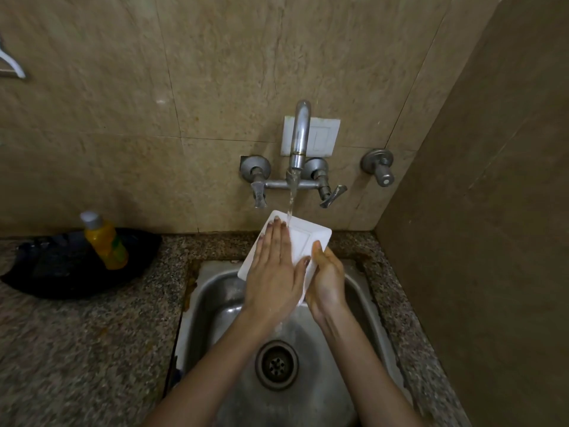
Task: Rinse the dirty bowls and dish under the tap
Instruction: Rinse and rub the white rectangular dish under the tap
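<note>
A white square dish is held tilted over the steel sink, its far edge under the running tap. Water falls from the spout onto the dish's upper part and runs off its lower edge into the basin. My left hand lies flat on the dish's face with fingers stretched out. My right hand grips the dish's right edge, thumb on top. No bowls are in view.
A yellow bottle with a grey cap stands in a black pan on the granite counter at the left. Two tap handles and a separate valve stick out of the tiled wall. The sink drain is open.
</note>
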